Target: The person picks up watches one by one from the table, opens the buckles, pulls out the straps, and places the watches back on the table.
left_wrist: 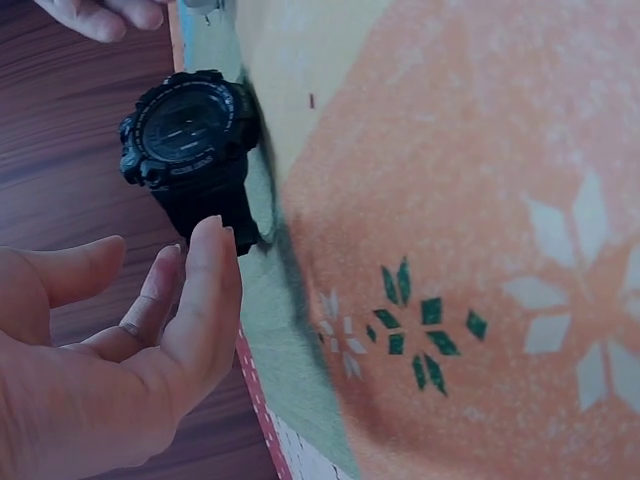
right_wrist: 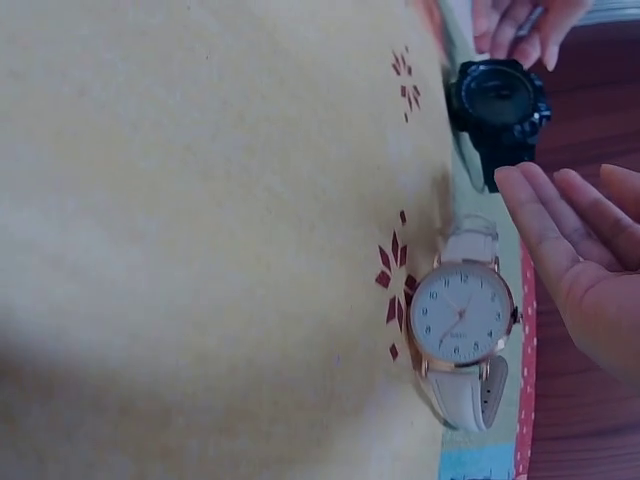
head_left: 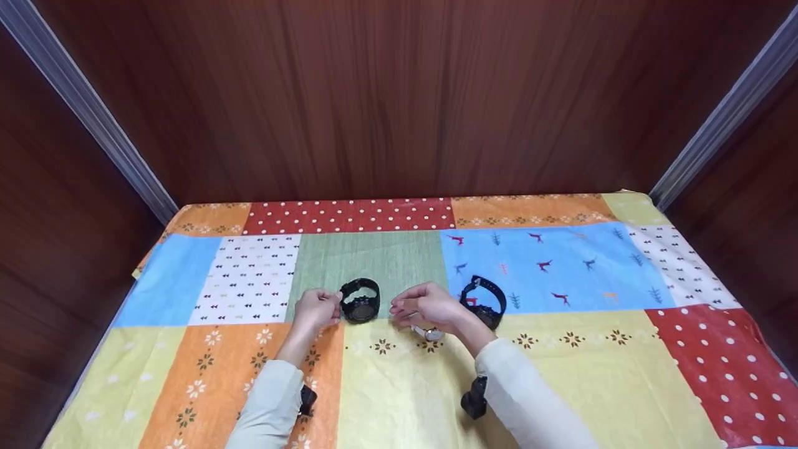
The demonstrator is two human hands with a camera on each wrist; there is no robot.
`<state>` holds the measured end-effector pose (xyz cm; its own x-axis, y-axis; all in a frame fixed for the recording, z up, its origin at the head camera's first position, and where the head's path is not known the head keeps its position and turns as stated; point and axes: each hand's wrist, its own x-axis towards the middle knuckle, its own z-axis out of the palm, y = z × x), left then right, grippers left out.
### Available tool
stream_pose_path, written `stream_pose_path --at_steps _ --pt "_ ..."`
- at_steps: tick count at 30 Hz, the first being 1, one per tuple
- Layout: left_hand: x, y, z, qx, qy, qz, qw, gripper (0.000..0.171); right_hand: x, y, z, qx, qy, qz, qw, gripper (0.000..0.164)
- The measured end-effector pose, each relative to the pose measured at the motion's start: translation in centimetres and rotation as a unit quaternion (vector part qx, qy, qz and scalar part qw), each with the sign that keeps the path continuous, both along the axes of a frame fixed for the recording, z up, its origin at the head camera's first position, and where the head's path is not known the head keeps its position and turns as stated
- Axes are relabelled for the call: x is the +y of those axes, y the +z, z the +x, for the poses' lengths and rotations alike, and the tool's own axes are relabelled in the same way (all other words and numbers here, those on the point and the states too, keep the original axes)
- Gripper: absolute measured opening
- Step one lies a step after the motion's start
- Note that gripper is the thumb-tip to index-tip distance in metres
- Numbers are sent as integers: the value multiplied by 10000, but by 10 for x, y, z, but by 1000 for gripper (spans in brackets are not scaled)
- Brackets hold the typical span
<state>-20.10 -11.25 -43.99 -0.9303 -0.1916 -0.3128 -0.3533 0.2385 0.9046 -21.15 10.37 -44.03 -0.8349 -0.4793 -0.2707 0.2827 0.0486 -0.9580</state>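
A black digital watch (head_left: pixel 361 310) with its strap looped stands in the middle of the cloth. My left hand (head_left: pixel 318 308) is just left of it, fingers loosely bent and fingertips right at the strap, with the thumb apart from the fingers in the left wrist view. On the watch's other side is my right hand (head_left: pixel 430 305), its fingers extended towards it and holding nothing. A white-strapped watch (right_wrist: pixel 461 312) with a round white dial lies below the right hand, partly hidden by it in the head view. Right of that wrist stands a second black watch (head_left: pixel 487 317).
A patchwork-print cloth (head_left: pixel 405 386) covers the table. Dark wood panels (head_left: pixel 399 100) rise behind it and at both sides, with grey metal strips (head_left: pixel 93 112) at the corners. Each wrist wears a small black camera (head_left: pixel 475 398).
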Motion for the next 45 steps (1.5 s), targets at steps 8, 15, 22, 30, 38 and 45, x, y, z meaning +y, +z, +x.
stream_pose_path --at_steps 8,15,22,30,38,45 --pt "2 -3 0 -122 70 -126 9998 19 -10 -3 1 -49 13 -46 10000 30" --pt "2 -5 0 -130 18 -247 9996 20 -14 -6 1 -110 14 -20 9999 29" --pt "3 -5 1 -119 -36 -177 9998 20 -18 -8 2 -58 26 93 9999 29" --pt "4 -7 1 -65 -26 -210 9998 18 -20 -7 1 -112 41 69 9999 30" --pt "6 -8 1 -1 -36 -432 9991 16 -18 -5 0 -237 110 -21 9997 30" --pt "6 -10 0 9 -25 -456 9990 15 -17 -6 1 -318 14 1 9995 34"
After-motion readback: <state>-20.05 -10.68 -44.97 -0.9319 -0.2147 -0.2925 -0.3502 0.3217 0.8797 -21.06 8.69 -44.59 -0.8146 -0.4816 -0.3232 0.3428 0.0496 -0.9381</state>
